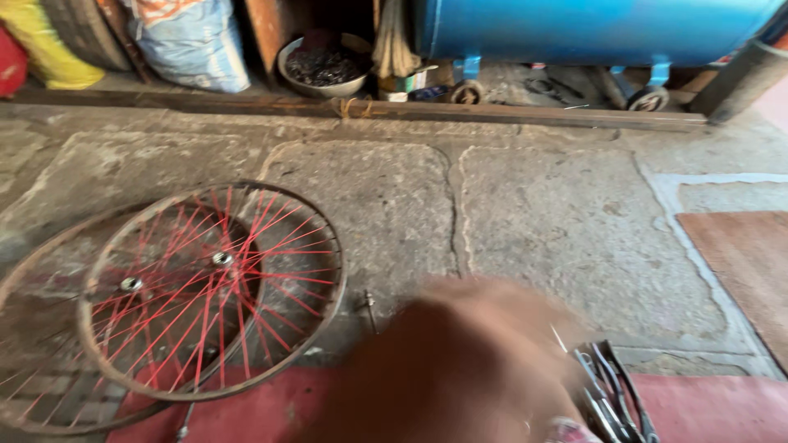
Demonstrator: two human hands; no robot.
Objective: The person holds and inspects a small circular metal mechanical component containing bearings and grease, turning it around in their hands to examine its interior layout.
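Metal tools (pixel 611 394) lie bunched beside a blurred hand (pixel 460 369); finger state cannot be told.

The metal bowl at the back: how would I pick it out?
Look along the far edge of the stone floor, under the big blue tank. Left of the tank's small wheels sits a round grey metal bowl, beside a pale sack. It alone is heaped with dark, small bits.
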